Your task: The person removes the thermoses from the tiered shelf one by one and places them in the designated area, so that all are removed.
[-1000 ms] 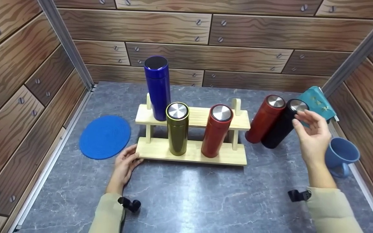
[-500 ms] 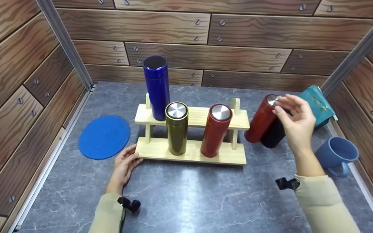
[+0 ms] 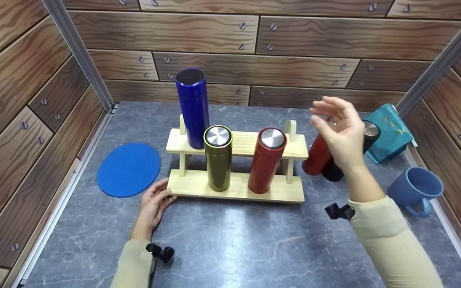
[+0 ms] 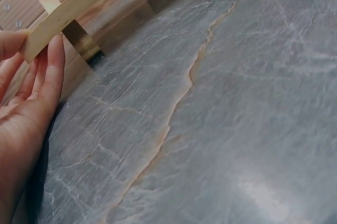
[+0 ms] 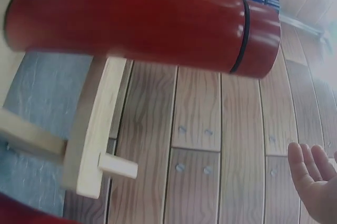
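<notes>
My left hand holds the front left corner of a two-tier wooden rack; in the left wrist view the thumb lies above the board and the fingers below it. On the rack's upper shelf stands a blue thermos. An olive-green thermos and a red thermos stand on the lower board. My right hand is in the air with fingers loosely bent and nothing in it. It partly hides a second red thermos and a black thermos right of the rack.
A round blue mat lies left of the rack. At the right are a teal pouch and a blue mug. Wood-patterned walls enclose the grey marbled tabletop at the back and sides.
My right hand has moved left and up, from beside the black thermos across to the second red one. The left hand stays at the rack corner; the thermoses have not moved.
</notes>
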The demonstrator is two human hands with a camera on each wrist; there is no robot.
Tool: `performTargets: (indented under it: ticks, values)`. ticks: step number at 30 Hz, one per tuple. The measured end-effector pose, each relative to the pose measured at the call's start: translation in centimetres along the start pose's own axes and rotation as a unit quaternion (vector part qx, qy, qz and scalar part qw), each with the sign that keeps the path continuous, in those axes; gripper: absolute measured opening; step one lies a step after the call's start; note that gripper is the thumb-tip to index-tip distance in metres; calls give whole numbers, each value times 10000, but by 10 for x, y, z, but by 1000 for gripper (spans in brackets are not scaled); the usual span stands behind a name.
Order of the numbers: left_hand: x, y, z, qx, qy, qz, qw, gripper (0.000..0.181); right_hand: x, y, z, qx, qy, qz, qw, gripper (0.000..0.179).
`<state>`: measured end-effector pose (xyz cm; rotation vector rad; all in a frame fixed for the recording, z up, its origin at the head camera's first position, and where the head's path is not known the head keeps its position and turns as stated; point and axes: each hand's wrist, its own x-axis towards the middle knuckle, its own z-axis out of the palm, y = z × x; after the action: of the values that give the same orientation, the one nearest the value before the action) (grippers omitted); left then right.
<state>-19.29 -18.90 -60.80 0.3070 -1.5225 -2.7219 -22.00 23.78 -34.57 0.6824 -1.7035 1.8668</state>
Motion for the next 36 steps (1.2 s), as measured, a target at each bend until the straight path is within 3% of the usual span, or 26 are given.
performTargets:
  ticks: [8,21,29,36]
  values:
    - [-1,1,0,-94,-15,1,10000,51,12,-8,29,-316,-408,95,9986,42]
    - [0,1,0,-26,62,-66,10000,50,27,-14,80,105,-720,743,9946,42]
    - [-1,0,1,-128,87,-125,9998,50,43,-17,105,216,-1016,1529,9828,44]
    - [-1,0,2,-152,123,-66,9998,47,53,-12,126,491,-865,2168,9711,41]
